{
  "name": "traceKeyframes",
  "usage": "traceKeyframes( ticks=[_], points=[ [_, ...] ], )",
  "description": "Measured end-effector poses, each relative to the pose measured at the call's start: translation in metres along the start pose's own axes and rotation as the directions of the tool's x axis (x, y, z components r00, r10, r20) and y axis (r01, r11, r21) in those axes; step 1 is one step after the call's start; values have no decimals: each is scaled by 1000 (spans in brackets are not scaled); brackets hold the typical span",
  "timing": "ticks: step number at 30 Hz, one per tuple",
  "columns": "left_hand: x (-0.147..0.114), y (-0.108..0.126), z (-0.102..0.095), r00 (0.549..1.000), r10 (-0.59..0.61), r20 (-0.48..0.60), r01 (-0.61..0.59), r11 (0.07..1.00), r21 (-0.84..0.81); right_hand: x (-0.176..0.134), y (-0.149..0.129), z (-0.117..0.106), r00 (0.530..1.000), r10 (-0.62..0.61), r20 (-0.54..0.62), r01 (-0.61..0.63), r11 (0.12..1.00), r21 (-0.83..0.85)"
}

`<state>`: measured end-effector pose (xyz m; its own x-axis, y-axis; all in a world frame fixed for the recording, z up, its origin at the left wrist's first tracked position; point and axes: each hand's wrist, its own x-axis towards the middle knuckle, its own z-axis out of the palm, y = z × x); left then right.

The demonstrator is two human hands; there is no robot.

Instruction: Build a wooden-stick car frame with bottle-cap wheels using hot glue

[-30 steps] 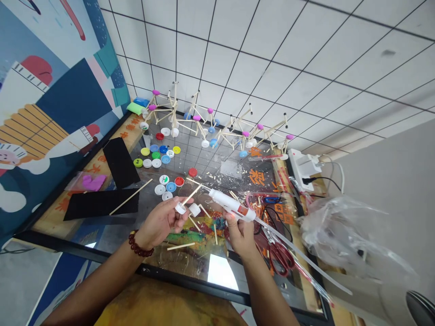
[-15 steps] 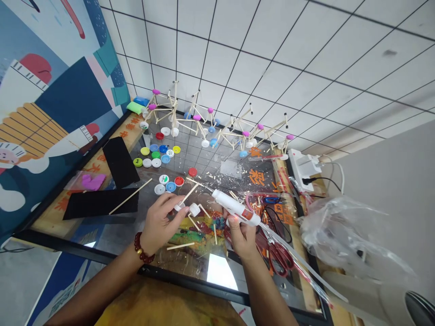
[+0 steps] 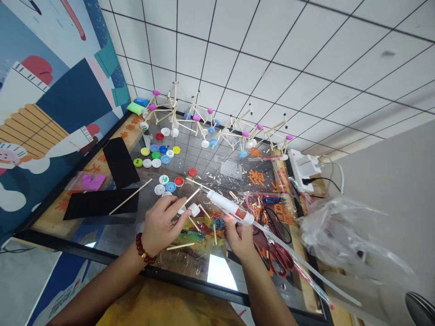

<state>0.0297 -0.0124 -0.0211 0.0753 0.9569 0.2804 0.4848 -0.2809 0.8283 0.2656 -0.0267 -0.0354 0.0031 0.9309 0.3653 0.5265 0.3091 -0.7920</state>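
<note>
Left hand pinches a partly hidden white cap, wooden stick angled toward 2 o'clock. Right hand grips the white glue gun, tip toward 10 o'clock, near the stick's end; contact cannot be confirmed. A gap separates the 2 hands. Black table edge: 6 o'clock. Red-handled scissors: gun's 4 o'clock.

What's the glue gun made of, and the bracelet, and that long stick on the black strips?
The glue gun looks like hard plastic: white, smooth, slightly glossy. The bracelet is shiny, dark red round beads, maybe polished wood, glass or plastic; I can't tell which. The stick looks like bare wood, perhaps bamboo: pale, straight, dull, with no paint showing.
</note>
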Motion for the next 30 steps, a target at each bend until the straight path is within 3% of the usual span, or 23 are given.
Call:
traceKeyframes(
  ticks=[4, 8, 11, 15, 21, 30],
  points=[
    [0, 3, 0, 1000, 11, 5, -11, 1000, -8, -3, 5, 1, 996, 85, -40, -82, 995, 61],
    [2, 7, -1, 990, -142, -5, 138, 972, -188, -3, 9, 1, 987, 158, -18, -152, 969, 196],
    [5, 7, -3, 947, -320, 9, 298, 873, -387, 3, 14, -2, 976, 216, -20, -209, 960, 185],
    [10, 3, -6, 879, -474, 55, 402, 671, -623, 18, 25, -10, 933, 326, -150, -317, 945, 80],
    [9, 4, -7, 873, -483, 63, 395, 626, -673, 35, 34, -11, 917, 377, -132, -395, 903, -167],
    [3, 4, -9, 864, -478, 158, 454, 605, -653, 50, 32, -1, 941, 326, -86, -337, 912, -235]
  ],
)
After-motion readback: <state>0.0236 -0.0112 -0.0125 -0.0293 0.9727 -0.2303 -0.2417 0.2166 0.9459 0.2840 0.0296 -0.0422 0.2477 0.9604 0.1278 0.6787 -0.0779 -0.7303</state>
